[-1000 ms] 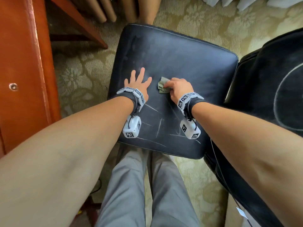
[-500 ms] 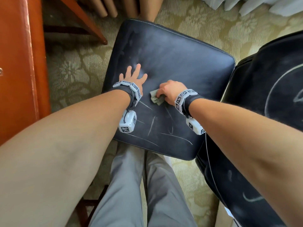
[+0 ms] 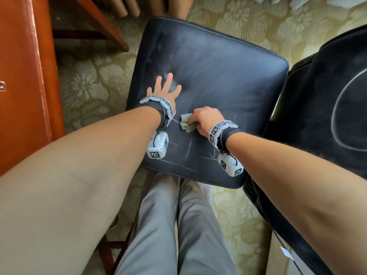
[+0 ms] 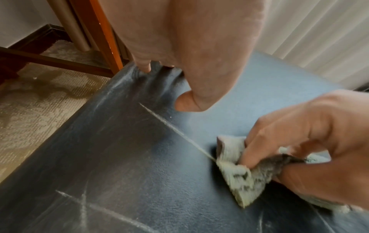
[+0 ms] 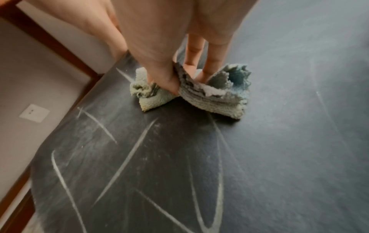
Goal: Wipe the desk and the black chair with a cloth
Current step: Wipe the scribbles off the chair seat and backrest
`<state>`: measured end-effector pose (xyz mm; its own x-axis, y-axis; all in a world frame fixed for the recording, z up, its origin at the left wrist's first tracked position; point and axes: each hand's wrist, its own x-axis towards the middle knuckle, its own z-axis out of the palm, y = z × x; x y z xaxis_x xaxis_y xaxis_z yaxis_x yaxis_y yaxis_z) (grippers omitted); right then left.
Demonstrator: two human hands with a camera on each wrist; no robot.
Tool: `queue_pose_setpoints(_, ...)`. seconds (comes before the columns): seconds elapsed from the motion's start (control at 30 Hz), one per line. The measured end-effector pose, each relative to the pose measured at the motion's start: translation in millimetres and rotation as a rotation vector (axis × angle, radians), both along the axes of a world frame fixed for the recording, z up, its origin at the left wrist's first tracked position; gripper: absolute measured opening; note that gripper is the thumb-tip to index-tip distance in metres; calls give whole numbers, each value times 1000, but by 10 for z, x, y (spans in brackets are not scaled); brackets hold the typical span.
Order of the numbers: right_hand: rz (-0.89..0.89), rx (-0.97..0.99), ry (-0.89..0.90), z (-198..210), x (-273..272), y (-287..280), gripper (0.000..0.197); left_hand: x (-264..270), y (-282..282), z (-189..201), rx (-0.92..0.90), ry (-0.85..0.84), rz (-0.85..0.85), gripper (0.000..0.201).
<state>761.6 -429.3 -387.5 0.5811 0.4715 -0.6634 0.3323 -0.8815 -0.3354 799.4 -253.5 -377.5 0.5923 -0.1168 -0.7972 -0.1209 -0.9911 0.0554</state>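
Patterned carpet (image 3: 83,80) surrounds the black chair (image 3: 218,72). The left hand (image 3: 164,90) lies flat with fingers spread, bracing the seat. The right hand (image 3: 204,120) pinches a bunched cloth (image 3: 185,124) beneath its fingertips. Chalk lines (image 5: 127,159) lie behind the fingers. Risk: the small wad smears chalk or skips lines.
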Motion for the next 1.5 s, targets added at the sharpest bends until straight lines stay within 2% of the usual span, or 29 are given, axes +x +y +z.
queue_pose_setpoints(0.1,83,18,17,19,-14,16,38,-18,17,0,-2,-15,-12,95)
queue_pose_setpoints(0.2,107,28,-48,72,69,-15,38,-40,48,-10,-26,-37,-14,92)
queue_pose_setpoints(0.33,-135,19,-162,98,129,-62,39,-113,88,-21,-72,-89,14,83)
queue_pose_setpoints(0.5,-306,36,-147,122,84,22,39,-293,272,26,-142,-158,107,73)
queue_pose_setpoints(0.63,-472,64,-178,118,30,92,41,-469,461,62,-119,-137,258,76)
queue_pose_setpoints(0.7,-489,51,-178,104,6,164,43,-542,559,66,-70,-88,353,80)
queue_pose_setpoints(0.8,-469,14,-179,87,-22,241,46,-655,689,32,-8,-17,512,84)
queue_pose_setpoints(0.9,-440,4,-195,79,-16,245,46,-753,812,-72,-29,44,587,84)
queue_pose_setpoints(1.1,-298,32,-155,100,-94,387,41,-777,817,-85,-85,87,635,87)
queue_pose_setpoints(1.33,60,16,-17,96,-272,713,38,-751,803,-14,-89,117,645,87)
queue_pose_setpoints(1.5,58,42,-88,97,-131,688,38,-707,797,39,-68,127,625,89)
